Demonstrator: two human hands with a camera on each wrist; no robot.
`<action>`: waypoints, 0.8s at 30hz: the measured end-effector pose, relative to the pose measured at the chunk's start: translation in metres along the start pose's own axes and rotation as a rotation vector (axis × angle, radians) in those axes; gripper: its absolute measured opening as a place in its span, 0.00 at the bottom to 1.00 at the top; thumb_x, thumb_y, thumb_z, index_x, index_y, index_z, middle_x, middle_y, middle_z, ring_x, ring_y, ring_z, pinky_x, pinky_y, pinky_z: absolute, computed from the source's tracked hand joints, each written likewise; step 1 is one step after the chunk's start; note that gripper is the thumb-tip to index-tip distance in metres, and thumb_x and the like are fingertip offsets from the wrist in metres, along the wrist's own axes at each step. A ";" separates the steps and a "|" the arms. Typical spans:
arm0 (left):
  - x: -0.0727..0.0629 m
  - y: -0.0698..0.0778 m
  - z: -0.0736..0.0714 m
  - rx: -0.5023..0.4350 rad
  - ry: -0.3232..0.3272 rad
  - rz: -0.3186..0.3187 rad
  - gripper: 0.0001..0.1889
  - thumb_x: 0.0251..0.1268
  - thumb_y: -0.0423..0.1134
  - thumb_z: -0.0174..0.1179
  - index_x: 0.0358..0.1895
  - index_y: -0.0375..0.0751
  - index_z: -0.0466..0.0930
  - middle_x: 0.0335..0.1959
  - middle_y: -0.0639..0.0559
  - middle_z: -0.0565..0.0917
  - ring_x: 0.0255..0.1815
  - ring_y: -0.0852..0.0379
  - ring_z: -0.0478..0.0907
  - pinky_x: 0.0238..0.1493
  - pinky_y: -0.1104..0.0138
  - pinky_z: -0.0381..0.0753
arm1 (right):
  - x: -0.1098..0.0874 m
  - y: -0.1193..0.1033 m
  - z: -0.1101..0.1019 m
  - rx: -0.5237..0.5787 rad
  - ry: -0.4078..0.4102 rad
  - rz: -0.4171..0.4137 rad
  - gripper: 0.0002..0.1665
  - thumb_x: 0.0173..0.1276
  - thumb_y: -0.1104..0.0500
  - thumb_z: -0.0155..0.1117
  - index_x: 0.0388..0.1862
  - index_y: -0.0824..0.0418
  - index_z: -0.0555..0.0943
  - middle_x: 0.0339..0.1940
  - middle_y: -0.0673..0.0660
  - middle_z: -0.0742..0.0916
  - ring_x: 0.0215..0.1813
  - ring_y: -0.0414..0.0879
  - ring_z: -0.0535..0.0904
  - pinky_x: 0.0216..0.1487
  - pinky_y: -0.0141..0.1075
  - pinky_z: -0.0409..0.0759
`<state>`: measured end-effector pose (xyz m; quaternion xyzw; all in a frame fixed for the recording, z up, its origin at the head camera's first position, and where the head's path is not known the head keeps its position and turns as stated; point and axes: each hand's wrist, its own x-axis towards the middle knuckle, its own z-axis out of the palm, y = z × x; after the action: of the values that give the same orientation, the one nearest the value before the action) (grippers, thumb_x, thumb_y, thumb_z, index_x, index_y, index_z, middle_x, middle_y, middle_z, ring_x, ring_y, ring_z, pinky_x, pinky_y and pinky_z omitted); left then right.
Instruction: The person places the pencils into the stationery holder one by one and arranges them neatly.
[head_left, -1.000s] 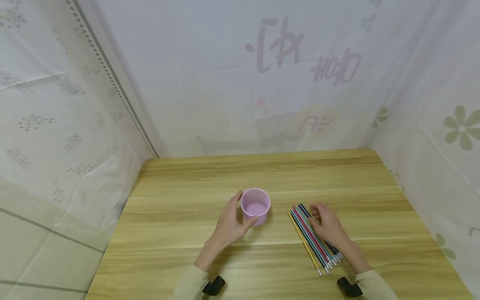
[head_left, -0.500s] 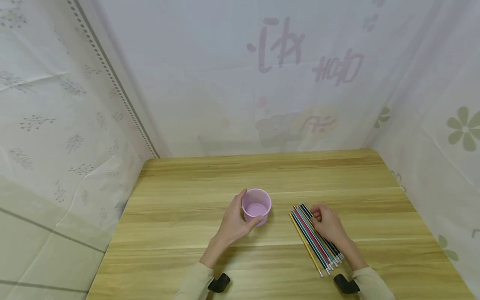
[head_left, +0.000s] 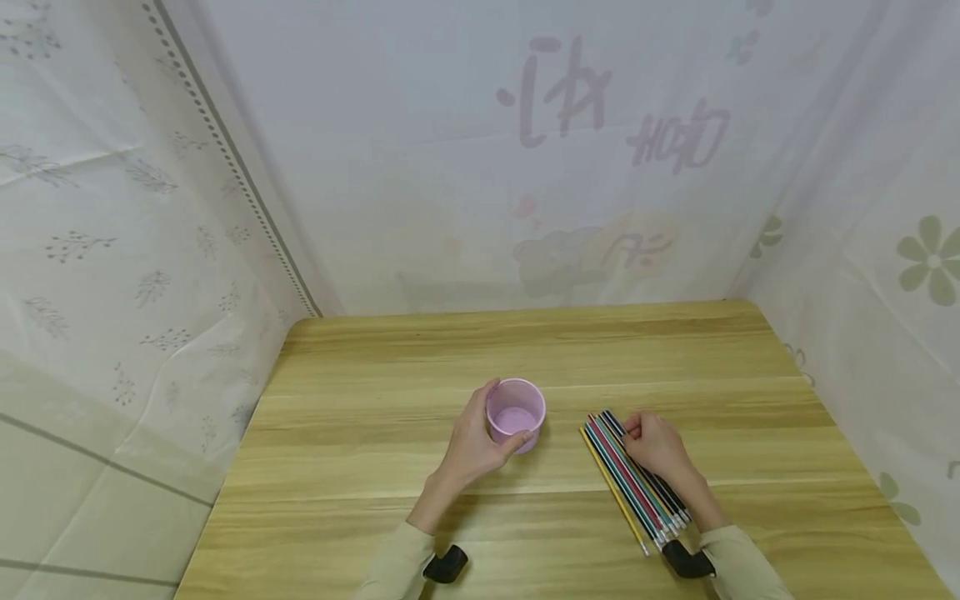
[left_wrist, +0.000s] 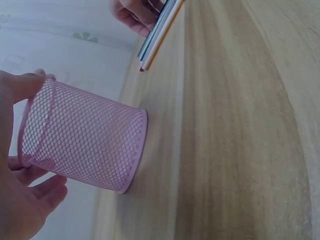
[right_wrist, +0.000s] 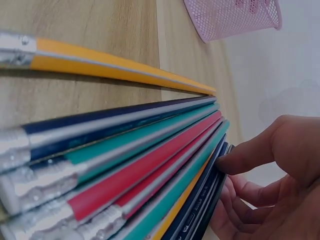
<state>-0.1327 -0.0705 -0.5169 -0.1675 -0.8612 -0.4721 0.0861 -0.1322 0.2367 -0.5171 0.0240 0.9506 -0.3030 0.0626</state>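
A pink mesh pencil cup [head_left: 504, 400] stands upright on the table, its inside bare of pencils. My left hand [head_left: 474, 450] grips it near the rim, thumb on the near side and fingers round the far side. To the right lies a row of pencils [head_left: 626, 477] in dark, green, red and yellow, eraser ends toward me. At the row's right edge, my right hand [right_wrist: 272, 175] pinches a dark pencil [right_wrist: 196, 207], thumb on top and other fingers curled beside it. A yellow pencil [right_wrist: 110, 65] lies slightly apart on the row's left.
The wooden table [head_left: 375, 358] has its far edge against a pale printed curtain [head_left: 420, 167]. More curtain hangs close along the left and right sides. Black wrist mounts [head_left: 446, 565] sit at both cuffs.
My right thumb and fingers have come together on the dark pencil at the edge of the row. The left hand keeps its grip on the cup, and the view has shifted slightly.
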 end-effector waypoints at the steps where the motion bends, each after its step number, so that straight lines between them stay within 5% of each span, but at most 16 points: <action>1: 0.000 0.000 0.000 -0.004 0.003 0.000 0.49 0.50 0.48 0.77 0.73 0.34 0.62 0.65 0.39 0.77 0.64 0.42 0.77 0.63 0.47 0.80 | -0.001 -0.001 0.000 0.000 0.000 0.000 0.07 0.61 0.66 0.63 0.36 0.69 0.80 0.30 0.59 0.84 0.33 0.48 0.78 0.36 0.40 0.77; 24: 0.000 -0.010 0.011 -0.135 0.020 -0.026 0.48 0.50 0.45 0.77 0.73 0.35 0.62 0.63 0.38 0.78 0.63 0.42 0.78 0.64 0.48 0.80 | -0.005 -0.045 -0.024 0.101 0.170 -0.177 0.08 0.66 0.67 0.62 0.42 0.69 0.80 0.35 0.61 0.86 0.36 0.48 0.82 0.37 0.35 0.81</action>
<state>-0.1363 -0.0665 -0.5307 -0.1570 -0.8285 -0.5319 0.0771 -0.1340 0.2143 -0.4711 -0.0313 0.9345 -0.3516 -0.0465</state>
